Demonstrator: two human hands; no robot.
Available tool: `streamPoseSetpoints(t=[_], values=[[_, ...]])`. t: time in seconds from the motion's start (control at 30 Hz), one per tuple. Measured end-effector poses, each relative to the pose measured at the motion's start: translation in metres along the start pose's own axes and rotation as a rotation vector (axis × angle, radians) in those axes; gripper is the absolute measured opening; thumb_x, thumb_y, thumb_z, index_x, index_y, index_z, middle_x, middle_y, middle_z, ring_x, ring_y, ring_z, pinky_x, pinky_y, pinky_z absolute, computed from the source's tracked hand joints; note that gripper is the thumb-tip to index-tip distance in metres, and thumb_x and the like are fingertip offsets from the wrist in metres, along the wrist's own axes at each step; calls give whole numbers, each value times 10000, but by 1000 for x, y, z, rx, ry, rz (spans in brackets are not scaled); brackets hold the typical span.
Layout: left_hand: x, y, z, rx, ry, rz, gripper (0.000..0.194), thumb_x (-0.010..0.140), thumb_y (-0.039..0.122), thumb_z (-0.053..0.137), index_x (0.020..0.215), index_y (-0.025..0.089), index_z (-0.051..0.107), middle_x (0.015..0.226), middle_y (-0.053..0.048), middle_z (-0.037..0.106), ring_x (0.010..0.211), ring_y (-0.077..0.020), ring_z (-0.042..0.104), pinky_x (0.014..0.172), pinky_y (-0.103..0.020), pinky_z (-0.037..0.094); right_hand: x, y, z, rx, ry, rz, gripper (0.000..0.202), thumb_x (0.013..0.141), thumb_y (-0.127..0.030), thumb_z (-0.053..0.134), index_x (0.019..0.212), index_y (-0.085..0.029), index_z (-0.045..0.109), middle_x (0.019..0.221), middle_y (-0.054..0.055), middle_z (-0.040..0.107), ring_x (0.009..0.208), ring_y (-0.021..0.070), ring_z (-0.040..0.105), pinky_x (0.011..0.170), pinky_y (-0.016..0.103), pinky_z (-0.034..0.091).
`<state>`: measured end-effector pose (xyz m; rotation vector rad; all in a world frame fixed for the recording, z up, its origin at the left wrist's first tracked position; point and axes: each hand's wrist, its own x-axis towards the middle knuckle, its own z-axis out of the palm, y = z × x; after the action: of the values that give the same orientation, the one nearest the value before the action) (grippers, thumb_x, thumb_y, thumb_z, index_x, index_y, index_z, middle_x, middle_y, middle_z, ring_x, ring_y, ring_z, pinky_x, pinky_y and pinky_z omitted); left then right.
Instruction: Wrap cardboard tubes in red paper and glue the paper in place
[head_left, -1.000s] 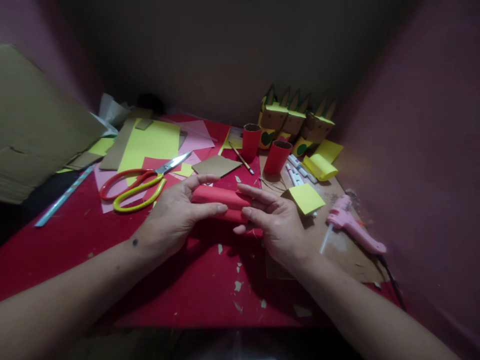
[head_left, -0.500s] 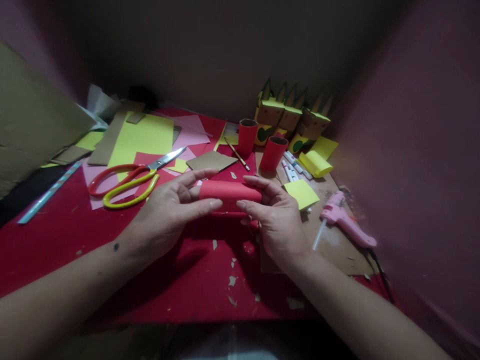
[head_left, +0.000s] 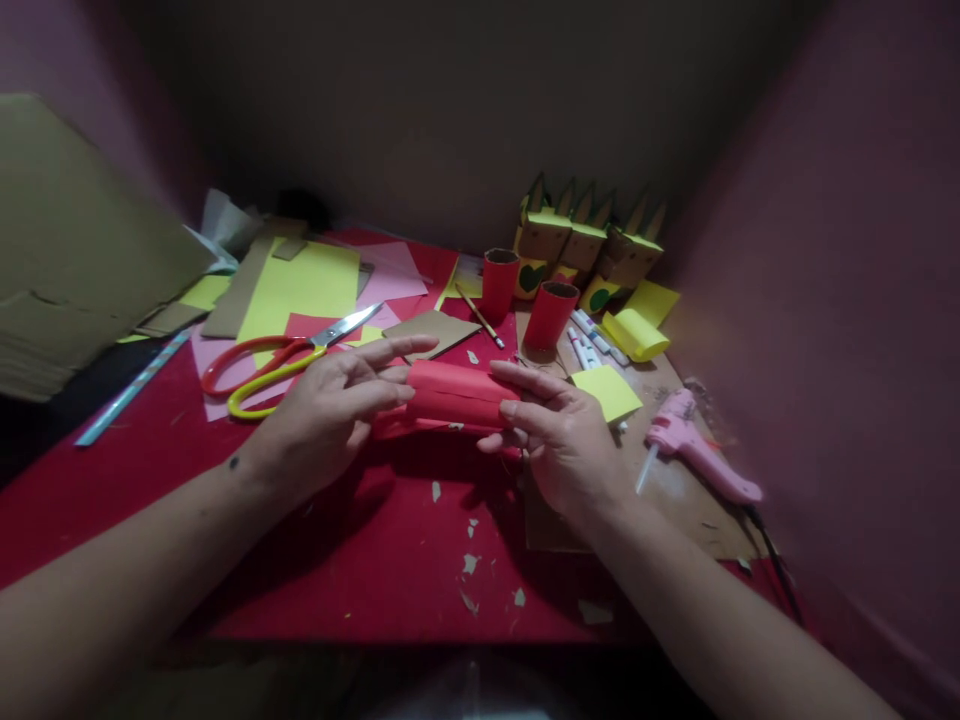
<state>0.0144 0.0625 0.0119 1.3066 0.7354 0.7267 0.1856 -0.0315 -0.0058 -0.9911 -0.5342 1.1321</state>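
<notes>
A red paper-covered tube (head_left: 457,392) lies sideways between my two hands above the table, a seam running along its length. My right hand (head_left: 562,430) grips its right end, thumb on the near side and fingers over the top. At the other end, my left hand (head_left: 322,410) holds the edge loosely; its index finger is stretched out behind the tube and the thumb tip meets the rim. Two similar red tubes, one farther back (head_left: 500,285) and one closer (head_left: 551,317), stand upright beyond my hands.
Scissors (head_left: 285,365) with red and yellow handles lie left on coloured paper. A pencil (head_left: 480,315), a cardboard piece (head_left: 431,330) and markers (head_left: 589,345) are behind my hands. To the right are a pink glue gun (head_left: 697,445) and yellow paper (head_left: 607,392); decorated cardboard figures (head_left: 547,235) stand at the back.
My left thumb has slid back from the tube's middle to its left edge, and the left fingers have loosened. The tube has turned, bringing its seam into view. The view has shifted slightly.
</notes>
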Motion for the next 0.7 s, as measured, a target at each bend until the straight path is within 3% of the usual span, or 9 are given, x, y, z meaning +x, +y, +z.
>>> streamPoseSetpoints(t=[0.1, 0.23, 0.4, 0.57, 0.7], values=[[0, -7, 0, -10, -17, -5, 553, 710, 313, 842, 1228, 229, 668, 871, -43, 788, 791, -224, 750, 687, -263, 593, -2, 2, 1, 11, -48, 16, 307, 592, -118, 814, 892, -183, 795, 894, 31, 769, 653, 160, 723, 522, 254, 625], [-2, -15, 6, 70, 76, -18, 748, 644, 315, 908, 1320, 266, 591, 928, -36, 795, 756, -214, 745, 632, -250, 589, -7, 9, 4, -6, -110, 33, 351, 620, -148, 854, 959, -217, 789, 960, 22, 773, 725, 147, 720, 589, 254, 630], [-7, -14, 13, 178, 134, 15, 621, 658, 306, 899, 1229, 243, 665, 853, -12, 785, 683, -167, 715, 582, -198, 562, -12, 20, 3, -135, -85, 3, 430, 672, -256, 891, 1083, -276, 765, 894, -2, 767, 725, 126, 700, 600, 211, 588], [-8, -12, 16, -41, 53, 12, 641, 667, 180, 875, 1255, 209, 621, 855, -18, 801, 685, -167, 733, 621, -213, 590, -12, 15, 4, -171, 3, -37, 333, 662, -222, 883, 980, -262, 794, 820, -15, 752, 556, 72, 612, 458, 155, 490], [-4, -12, 9, -143, -38, -56, 747, 718, 182, 845, 1396, 198, 533, 639, 12, 754, 568, -148, 700, 583, -210, 575, -8, 5, 6, -86, 43, 21, 391, 544, -173, 909, 915, -230, 800, 861, -7, 757, 503, 68, 593, 412, 172, 495]])
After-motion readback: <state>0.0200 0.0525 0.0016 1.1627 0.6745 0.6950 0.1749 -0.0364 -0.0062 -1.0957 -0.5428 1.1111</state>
